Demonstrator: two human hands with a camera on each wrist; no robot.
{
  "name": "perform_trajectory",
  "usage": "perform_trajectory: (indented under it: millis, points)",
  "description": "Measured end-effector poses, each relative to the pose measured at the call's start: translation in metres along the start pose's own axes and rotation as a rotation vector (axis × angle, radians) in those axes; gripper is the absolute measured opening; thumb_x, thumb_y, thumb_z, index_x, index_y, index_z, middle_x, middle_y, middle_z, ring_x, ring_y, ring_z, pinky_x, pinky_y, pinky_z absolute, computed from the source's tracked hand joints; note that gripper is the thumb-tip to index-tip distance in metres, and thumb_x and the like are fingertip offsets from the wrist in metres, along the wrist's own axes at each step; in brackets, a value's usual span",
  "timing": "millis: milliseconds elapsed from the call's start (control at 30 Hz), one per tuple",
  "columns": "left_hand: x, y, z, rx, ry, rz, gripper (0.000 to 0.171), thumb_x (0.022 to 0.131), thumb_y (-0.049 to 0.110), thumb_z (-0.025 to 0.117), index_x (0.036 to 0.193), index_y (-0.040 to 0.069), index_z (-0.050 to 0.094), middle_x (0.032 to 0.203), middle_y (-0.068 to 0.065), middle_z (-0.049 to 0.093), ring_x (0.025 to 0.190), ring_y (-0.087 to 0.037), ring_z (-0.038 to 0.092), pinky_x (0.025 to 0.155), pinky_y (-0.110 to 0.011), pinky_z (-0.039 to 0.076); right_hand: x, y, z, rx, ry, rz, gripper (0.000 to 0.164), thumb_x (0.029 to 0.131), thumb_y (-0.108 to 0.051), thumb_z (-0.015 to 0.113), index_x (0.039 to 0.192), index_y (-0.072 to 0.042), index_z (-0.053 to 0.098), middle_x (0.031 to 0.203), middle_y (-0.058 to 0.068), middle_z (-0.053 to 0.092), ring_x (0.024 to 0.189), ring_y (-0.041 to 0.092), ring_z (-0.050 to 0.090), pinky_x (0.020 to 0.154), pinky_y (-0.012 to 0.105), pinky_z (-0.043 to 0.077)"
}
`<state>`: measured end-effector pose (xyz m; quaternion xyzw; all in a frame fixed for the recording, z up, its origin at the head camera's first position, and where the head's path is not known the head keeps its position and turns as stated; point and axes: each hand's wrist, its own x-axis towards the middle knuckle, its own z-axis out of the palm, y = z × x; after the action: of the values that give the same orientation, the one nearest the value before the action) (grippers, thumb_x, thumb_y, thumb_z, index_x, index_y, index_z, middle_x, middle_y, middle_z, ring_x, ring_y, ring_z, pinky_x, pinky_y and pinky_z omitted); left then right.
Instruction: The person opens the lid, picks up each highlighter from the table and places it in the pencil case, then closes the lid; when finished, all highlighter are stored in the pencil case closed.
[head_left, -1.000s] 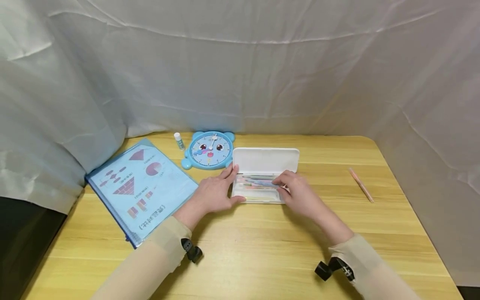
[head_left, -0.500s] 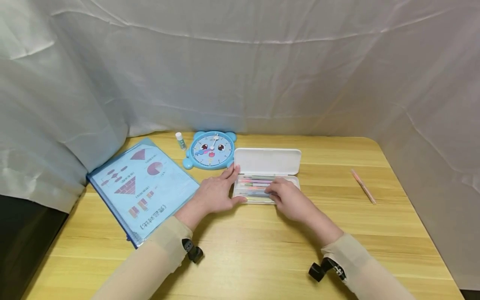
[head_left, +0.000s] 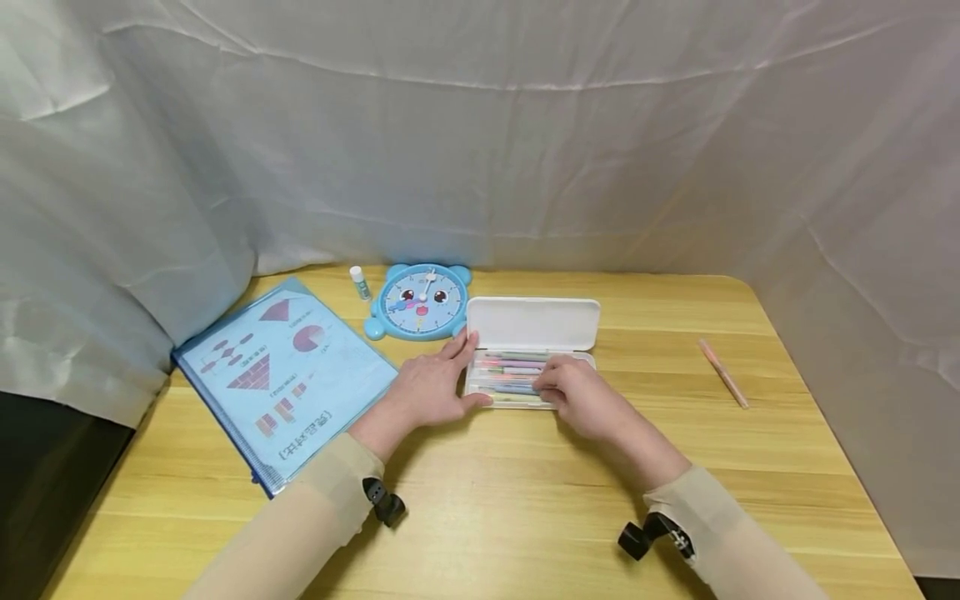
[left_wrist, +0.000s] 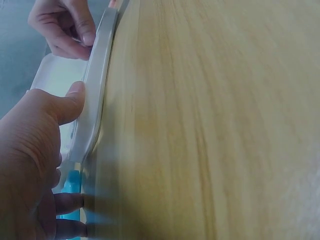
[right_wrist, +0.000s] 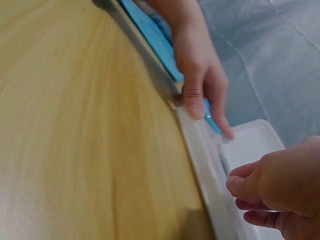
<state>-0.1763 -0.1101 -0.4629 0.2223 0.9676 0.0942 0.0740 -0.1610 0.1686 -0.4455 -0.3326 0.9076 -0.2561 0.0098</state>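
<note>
A white pencil case (head_left: 532,323) lies with its lid raised, several coloured pens (head_left: 510,367) side by side in it. My left hand (head_left: 429,385) holds the case's left end, thumb (left_wrist: 75,102) on the front wall and forefinger by the hinge corner. My right hand (head_left: 581,396) is over the right part of the case, thumb and fingertips (right_wrist: 240,185) pinched together at the end of a blue pen (head_left: 516,388). The fingers hide that pen's right end.
A blue toy clock (head_left: 422,302) stands behind the case, with a glue stick (head_left: 360,283) to its left. A blue folder (head_left: 285,375) lies at the left. One orange-pink pen (head_left: 723,373) lies on the wooden table (head_left: 510,500) at the right.
My right hand has moved slightly left and lowered the blue pen from a slanted position to lie along the front of the other pens. My left hand has stayed put.
</note>
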Motion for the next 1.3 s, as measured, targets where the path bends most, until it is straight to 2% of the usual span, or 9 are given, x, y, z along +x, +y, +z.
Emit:
perform_trajectory:
  millis: [233, 400, 500, 667, 800, 933, 1100, 1200, 1300]
  points:
    - [0.0, 0.001, 0.0, 0.003, -0.002, 0.002, 0.106, 0.093, 0.081, 0.053, 0.171, 0.021, 0.014, 0.175, -0.006, 0.018, 0.09, -0.033, 0.068, 0.063, -0.039, 0.047, -0.016, 0.01, -0.025, 0.072, 0.081, 0.075, 0.019, 0.093, 0.009, 0.072, 0.11, 0.006, 0.077, 0.102, 0.013, 0.071, 0.098, 0.032, 0.068, 0.088, 0.051, 0.057]
    - [0.0, 0.001, 0.0, 0.001, -0.002, 0.0, 0.106, 0.093, 0.081, 0.054, 0.171, 0.022, 0.014, 0.175, -0.006, 0.017, 0.097, -0.037, 0.069, 0.066, -0.041, 0.049, -0.038, 0.023, -0.051, 0.102, 0.164, 0.146, 0.02, 0.094, 0.011, 0.071, 0.113, 0.007, 0.076, 0.111, 0.017, 0.072, 0.1, 0.035, 0.068, 0.085, 0.054, 0.057]
    - [0.0, 0.002, 0.0, -0.004, -0.003, -0.001, 0.106, 0.093, 0.08, 0.054, 0.171, 0.022, 0.014, 0.175, -0.006, 0.016, 0.1, -0.038, 0.069, 0.066, -0.041, 0.05, -0.054, 0.033, -0.066, 0.067, 0.209, 0.187, 0.02, 0.095, 0.007, 0.072, 0.114, 0.004, 0.077, 0.112, 0.015, 0.074, 0.099, 0.034, 0.068, 0.084, 0.053, 0.056]
    - [-0.001, 0.001, 0.001, -0.01, -0.001, 0.0, 0.105, 0.093, 0.079, 0.055, 0.171, 0.021, 0.014, 0.175, -0.007, 0.016, 0.093, -0.035, 0.068, 0.062, -0.038, 0.048, -0.08, 0.053, -0.087, -0.018, 0.289, 0.231, 0.019, 0.096, 0.001, 0.076, 0.114, 0.002, 0.077, 0.108, 0.016, 0.075, 0.093, 0.036, 0.069, 0.079, 0.053, 0.054]
    - [-0.001, 0.001, 0.001, -0.009, 0.0, 0.001, 0.106, 0.093, 0.079, 0.055, 0.171, 0.021, 0.014, 0.175, -0.007, 0.015, 0.091, -0.033, 0.068, 0.061, -0.037, 0.047, -0.102, 0.075, -0.099, -0.039, 0.346, 0.269, 0.019, 0.095, 0.003, 0.076, 0.113, 0.005, 0.076, 0.104, 0.02, 0.074, 0.089, 0.037, 0.068, 0.077, 0.034, 0.054]
    - [-0.001, 0.001, 0.0, -0.007, -0.006, -0.001, 0.106, 0.094, 0.079, 0.055, 0.171, 0.021, 0.013, 0.175, -0.007, 0.013, 0.084, -0.03, 0.065, 0.06, -0.036, 0.046, -0.122, 0.096, -0.107, -0.059, 0.382, 0.338, 0.02, 0.094, 0.002, 0.077, 0.113, 0.006, 0.077, 0.101, 0.021, 0.075, 0.084, 0.037, 0.069, 0.07, 0.015, 0.046]
    - [-0.001, 0.001, -0.001, -0.012, -0.005, -0.003, 0.106, 0.093, 0.078, 0.056, 0.171, 0.02, 0.014, 0.175, -0.007, 0.014, 0.077, -0.027, 0.062, 0.059, -0.036, 0.045, -0.145, 0.116, -0.111, -0.081, 0.373, 0.447, 0.023, 0.095, -0.004, 0.079, 0.115, 0.007, 0.076, 0.103, 0.026, 0.075, 0.083, 0.044, 0.072, 0.064, 0.012, 0.045]
    - [-0.001, 0.001, 0.0, -0.009, -0.001, 0.0, 0.106, 0.093, 0.079, 0.056, 0.171, 0.02, 0.014, 0.175, -0.007, 0.014, 0.077, -0.027, 0.061, 0.059, -0.036, 0.045, -0.155, 0.126, -0.11, -0.08, 0.368, 0.492, 0.027, 0.094, -0.004, 0.079, 0.117, 0.01, 0.074, 0.105, 0.031, 0.073, 0.086, 0.05, 0.073, 0.062, 0.015, 0.048]
    - [-0.001, 0.0, 0.0, -0.007, 0.0, 0.002, 0.106, 0.093, 0.079, 0.055, 0.171, 0.02, 0.015, 0.175, -0.007, 0.015, 0.074, -0.026, 0.06, 0.059, -0.036, 0.045, -0.162, 0.136, -0.107, -0.087, 0.361, 0.559, 0.031, 0.095, -0.008, 0.079, 0.119, 0.01, 0.072, 0.107, 0.032, 0.073, 0.09, 0.051, 0.072, 0.062, 0.018, 0.048]
